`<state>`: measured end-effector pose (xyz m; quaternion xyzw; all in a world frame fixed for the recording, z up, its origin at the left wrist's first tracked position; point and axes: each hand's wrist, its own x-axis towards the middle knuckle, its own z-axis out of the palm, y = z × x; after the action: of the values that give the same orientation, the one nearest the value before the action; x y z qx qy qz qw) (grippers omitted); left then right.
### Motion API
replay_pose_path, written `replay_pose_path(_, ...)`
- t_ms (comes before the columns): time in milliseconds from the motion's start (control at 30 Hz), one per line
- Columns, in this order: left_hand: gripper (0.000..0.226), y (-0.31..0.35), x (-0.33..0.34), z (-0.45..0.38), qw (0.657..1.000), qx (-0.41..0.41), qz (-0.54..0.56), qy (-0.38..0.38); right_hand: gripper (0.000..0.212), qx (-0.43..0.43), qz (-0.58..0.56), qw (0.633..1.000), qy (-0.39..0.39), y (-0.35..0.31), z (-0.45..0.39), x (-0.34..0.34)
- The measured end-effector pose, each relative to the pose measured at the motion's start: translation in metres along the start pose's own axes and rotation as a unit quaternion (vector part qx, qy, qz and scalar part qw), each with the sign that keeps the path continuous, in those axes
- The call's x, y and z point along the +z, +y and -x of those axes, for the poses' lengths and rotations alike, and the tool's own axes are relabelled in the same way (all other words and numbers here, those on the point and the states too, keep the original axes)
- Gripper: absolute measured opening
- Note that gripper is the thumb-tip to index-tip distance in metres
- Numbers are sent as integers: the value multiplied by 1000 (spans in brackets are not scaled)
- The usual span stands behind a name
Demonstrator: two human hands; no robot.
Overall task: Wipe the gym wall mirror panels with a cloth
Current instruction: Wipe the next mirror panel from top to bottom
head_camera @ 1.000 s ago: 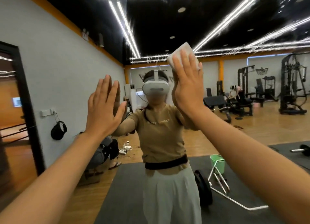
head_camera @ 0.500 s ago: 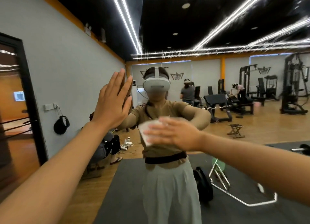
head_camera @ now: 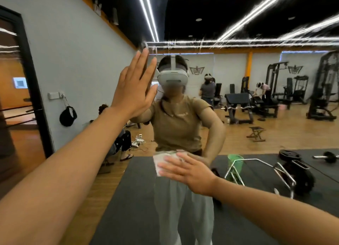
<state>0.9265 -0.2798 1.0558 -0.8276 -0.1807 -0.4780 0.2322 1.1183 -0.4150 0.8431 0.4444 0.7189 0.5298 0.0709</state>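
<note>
Left hand (head_camera: 134, 90) flat, fingers straight, on mirror (head_camera: 256, 134), likely bracing. Right hand (head_camera: 187, 168) presses cloth (head_camera: 161, 159) flat, low, for wiping pressure.

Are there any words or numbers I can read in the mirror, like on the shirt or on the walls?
No text here can be read.
Tan shirt: faint chest lettering, too blurred to read.
Winged emblems on the far wall: logos only, no legible letters.
White switch plate on the grey wall: no readable marking.
Cloth under the right hand: no print visible.
</note>
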Motion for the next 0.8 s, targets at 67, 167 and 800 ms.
replay_pose_path(67, 69, 1, 1, 0, 1000, -2, 2, -3, 75, -70, 36, 995, -63, -25, 32, 17)
replay_pose_path(167, 72, 1, 4, 0, 1000, -4, -2, -6, 70, -103, 43, 992, -66, -20, 43, 21)
replay_pose_path(800, 77, 13, 4, 0, 999, -39, 1, 22, 55, -8, -28, 1000, -1, 13, 108, 16)
